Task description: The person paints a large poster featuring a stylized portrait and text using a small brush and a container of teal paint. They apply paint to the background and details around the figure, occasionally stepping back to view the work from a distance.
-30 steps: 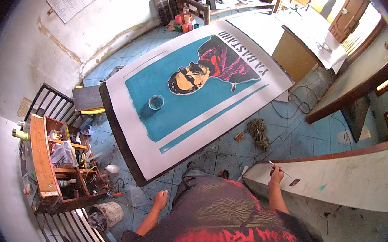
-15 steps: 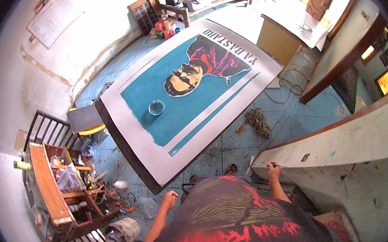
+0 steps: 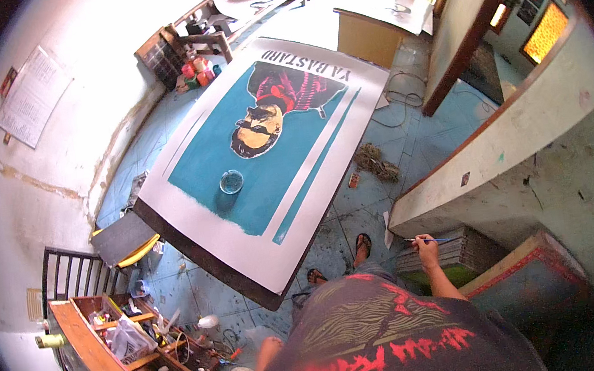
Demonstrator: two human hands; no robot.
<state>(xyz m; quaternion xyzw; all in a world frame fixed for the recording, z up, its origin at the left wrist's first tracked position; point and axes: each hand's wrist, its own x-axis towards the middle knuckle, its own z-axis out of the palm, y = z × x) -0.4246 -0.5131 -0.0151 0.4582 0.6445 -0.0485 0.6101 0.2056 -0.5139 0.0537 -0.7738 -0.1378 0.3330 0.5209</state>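
Observation:
My right hand (image 3: 427,247) is closed around a thin blue-handled paintbrush (image 3: 439,240), held out to the right of my body. My left hand (image 3: 271,345) hangs low beside my shirt, near a wooden drawer unit; how its fingers are set is too unclear to tell. In front of me lies a big white sheet (image 3: 251,268) on a dark board (image 3: 208,269). Painted on it is a teal field (image 3: 197,152) with a portrait of a person (image 3: 256,131) under black lettering. A round clear cup (image 3: 232,182) stands on the teal paint, away from both hands.
Left of me is the wooden drawer unit (image 3: 103,358) full of clutter. Red and green paint pots (image 3: 197,71) stand beyond the sheet. A low white wall (image 3: 494,148) runs along the right, near stacked boards (image 3: 446,253). A rag bundle (image 3: 376,163) and a cable (image 3: 404,89) lie on blue tiles.
My view and body have turned to the right, so the sheet shifts left in the picture. My left hand has dropped closer to my body; the right still holds the paintbrush.

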